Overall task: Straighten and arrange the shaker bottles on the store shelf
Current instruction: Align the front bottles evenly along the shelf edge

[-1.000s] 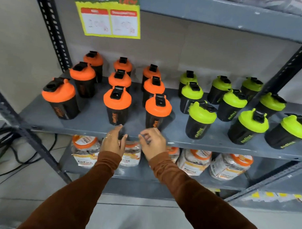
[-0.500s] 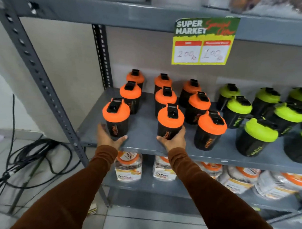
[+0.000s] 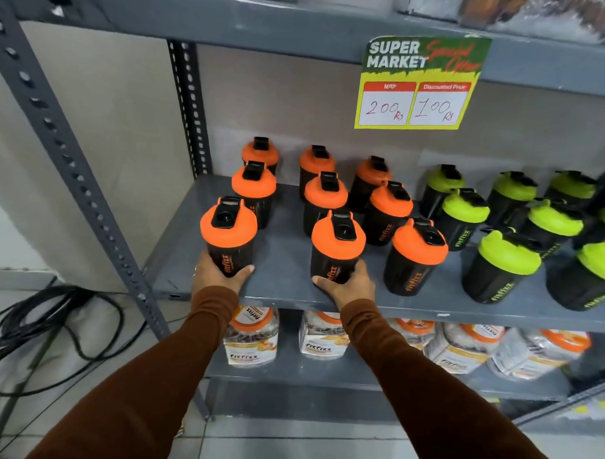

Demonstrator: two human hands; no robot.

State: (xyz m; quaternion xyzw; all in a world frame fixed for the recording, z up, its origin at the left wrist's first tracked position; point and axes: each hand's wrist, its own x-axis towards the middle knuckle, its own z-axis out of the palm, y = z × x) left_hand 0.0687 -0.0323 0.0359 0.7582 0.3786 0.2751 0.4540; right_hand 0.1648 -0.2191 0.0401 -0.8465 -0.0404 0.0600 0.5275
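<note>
Stood against a pale beige wall (image 3: 102, 119), a grey slotted-steel rack (image 3: 73, 173) carrying a price card (image 3: 419, 84) on its upper beam, with black cables (image 3: 33, 326) coiled on the light tiled floor (image 3: 286, 445) at left.

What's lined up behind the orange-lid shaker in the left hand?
Two more orange-lid shakers: a middle one and a back one near the wall. The lower body of the back one is covered by the middle one.

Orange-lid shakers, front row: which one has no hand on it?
The rightmost front orange shaker, beside the green-lidded ones. The left hand grips the leftmost front shaker; the right hand grips the middle one.
</note>
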